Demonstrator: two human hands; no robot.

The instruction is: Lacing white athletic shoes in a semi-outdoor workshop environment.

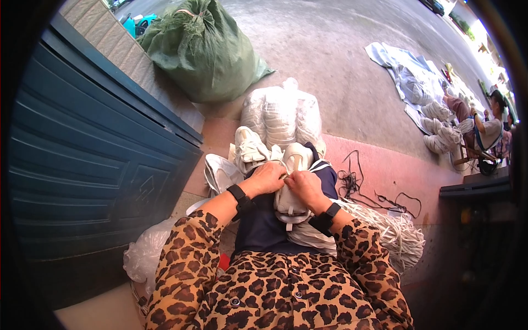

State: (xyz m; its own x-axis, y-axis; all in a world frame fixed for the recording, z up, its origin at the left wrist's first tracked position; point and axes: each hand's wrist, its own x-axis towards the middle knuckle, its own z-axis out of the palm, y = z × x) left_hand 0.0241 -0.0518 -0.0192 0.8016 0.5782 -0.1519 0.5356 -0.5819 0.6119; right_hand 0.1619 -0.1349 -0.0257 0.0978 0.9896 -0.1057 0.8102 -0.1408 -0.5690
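A pale sneaker rests on my lap over dark navy cloth, its toe pointing away from me. My left hand is closed in a pinch at the sneaker's lacing area. From the right, my right hand pinches at the same spot, its fingertips almost meeting the left ones. A thin white shoelace trails beside the toe; the part between my fingers is mostly hidden. Another pale sneaker lies just beyond my left hand, with a further white shoe to its left.
Plastic-wrapped white bundles stand ahead, before a large green sack. White laces are heaped at my right, near tangled black cords. A blue door borders the left. A seated person works at far right.
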